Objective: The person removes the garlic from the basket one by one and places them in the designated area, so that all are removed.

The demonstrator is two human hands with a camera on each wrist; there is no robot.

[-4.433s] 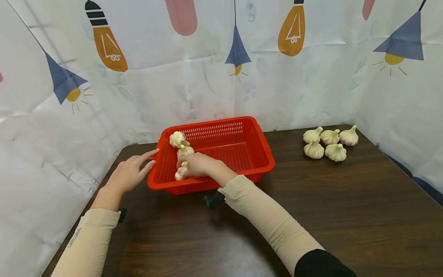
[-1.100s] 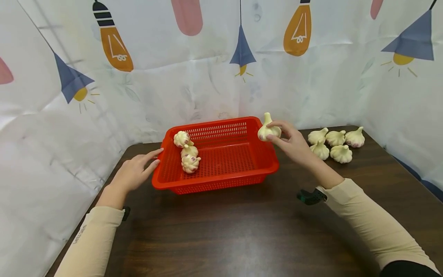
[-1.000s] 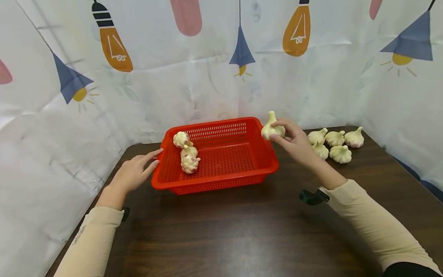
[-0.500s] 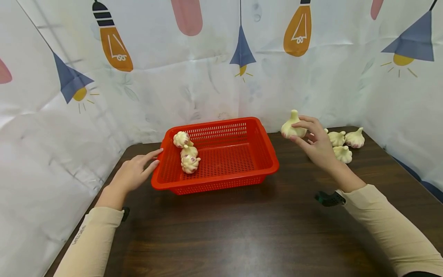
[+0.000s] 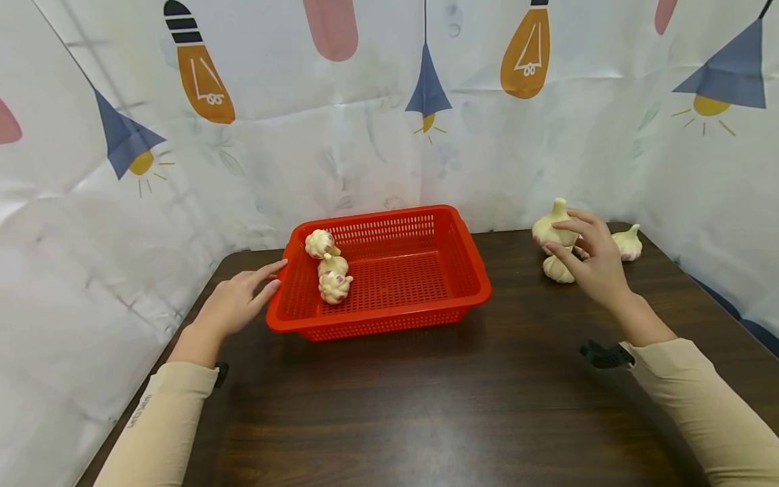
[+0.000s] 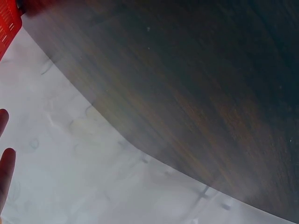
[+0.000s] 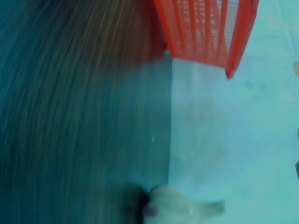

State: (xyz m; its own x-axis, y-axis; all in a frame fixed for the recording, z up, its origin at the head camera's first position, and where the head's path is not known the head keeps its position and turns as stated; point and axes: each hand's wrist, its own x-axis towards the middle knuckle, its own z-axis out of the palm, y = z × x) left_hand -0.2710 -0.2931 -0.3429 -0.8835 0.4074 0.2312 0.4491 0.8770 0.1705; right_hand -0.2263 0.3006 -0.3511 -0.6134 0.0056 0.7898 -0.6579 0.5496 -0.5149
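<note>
At far left, near the basket, a white sheet printed with lamps and light bulbs begins, running along behind the basket to the far right. Left of the basket, a beige left sleeve leads to a dark wristband and the left hand. This hand holds nothing; its fingers reach out and the tips rest on the basket's left rim.

The red basket sits on a dark wooden table. Within it, three garlic bulbs line up front to back along its left part, touching one another.

Well right of the basket, the right hand pinches a garlic bulb between fingers and thumb, stem upward. Below the held bulb, also right of the basket, lies a lower bulb; whether the two touch, I cannot tell. The right hand stands in front of this group, hiding part of it. A black strap and right sleeve are nearer than the basket. Farthest right of the basket, a last bulb shows past the knuckles.
</note>
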